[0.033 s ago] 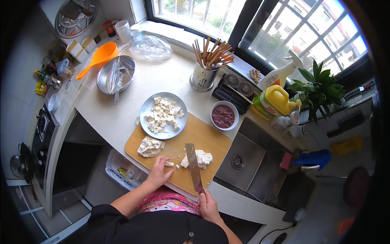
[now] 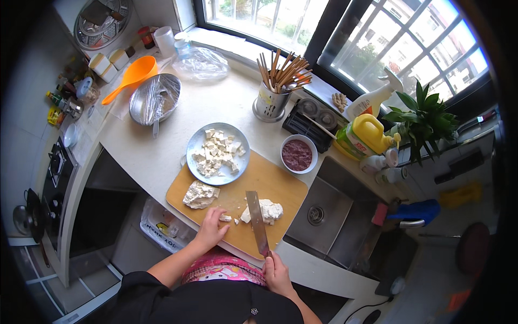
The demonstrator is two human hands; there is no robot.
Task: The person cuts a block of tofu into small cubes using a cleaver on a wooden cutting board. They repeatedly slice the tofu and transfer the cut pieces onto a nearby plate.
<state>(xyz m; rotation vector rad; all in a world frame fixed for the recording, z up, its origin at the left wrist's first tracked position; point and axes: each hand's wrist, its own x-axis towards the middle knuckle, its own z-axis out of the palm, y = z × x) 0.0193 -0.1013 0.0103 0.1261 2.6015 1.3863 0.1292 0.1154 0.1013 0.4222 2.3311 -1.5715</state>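
My right hand (image 2: 277, 271) is wrapped round the handle of a cleaver (image 2: 256, 221), its broad blade pointing away from me over the wooden cutting board (image 2: 294, 189). Just right of the blade, partly behind it, lies a crumbly white tofu chunk (image 2: 270, 211). My left hand (image 2: 209, 231) rests at the board's near edge, thumb and fingers apart around a small tofu piece (image 2: 225, 218); whether they touch it I cannot tell. Beyond that hand sits a larger tofu block (image 2: 200, 194). A pale blue plate (image 2: 192, 160) of tofu cubes (image 2: 217, 151) overlaps the board's far left corner.
A white bowl of dark red minced meat (image 2: 297, 154) stands beyond the board, beside the steel sink (image 2: 334, 216). Farther back are a chopstick holder (image 2: 268, 104) and a yellow-capped jug (image 2: 367, 135). At the far left sit a film-covered metal bowl (image 2: 155, 100) and an orange ladle (image 2: 131, 78).
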